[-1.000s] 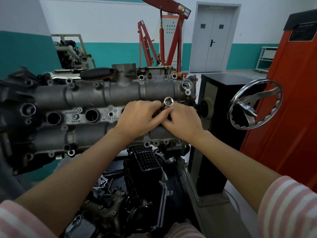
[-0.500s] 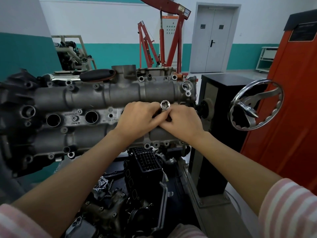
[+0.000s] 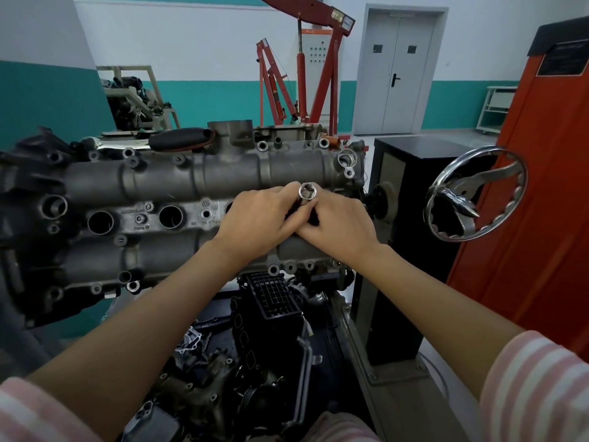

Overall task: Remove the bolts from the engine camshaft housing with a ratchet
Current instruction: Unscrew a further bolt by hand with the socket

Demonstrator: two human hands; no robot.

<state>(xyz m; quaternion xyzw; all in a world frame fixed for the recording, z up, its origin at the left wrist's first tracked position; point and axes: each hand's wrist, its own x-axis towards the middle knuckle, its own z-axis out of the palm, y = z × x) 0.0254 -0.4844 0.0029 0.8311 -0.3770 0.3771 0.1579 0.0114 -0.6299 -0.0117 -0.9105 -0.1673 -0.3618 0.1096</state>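
The grey camshaft housing (image 3: 165, 186) lies across the engine, with round plug holes and bolt bosses along its edges. My left hand (image 3: 258, 221) and my right hand (image 3: 338, 228) meet over its right part. Both grip a ratchet whose chrome socket (image 3: 307, 191) sticks up between the fingers, its open end facing the camera. The ratchet's dark body is mostly hidden under the hands. No bolt shows in the socket.
A chrome handwheel (image 3: 475, 193) on the black stand (image 3: 401, 250) sits right of my hands. An orange cabinet (image 3: 541, 202) stands at the far right. Black engine parts (image 3: 267, 301) lie below the housing. A red engine hoist (image 3: 306, 71) stands behind.
The socket has shifted slightly left and a little lower between my hands, and both hands have moved with it over the housing.
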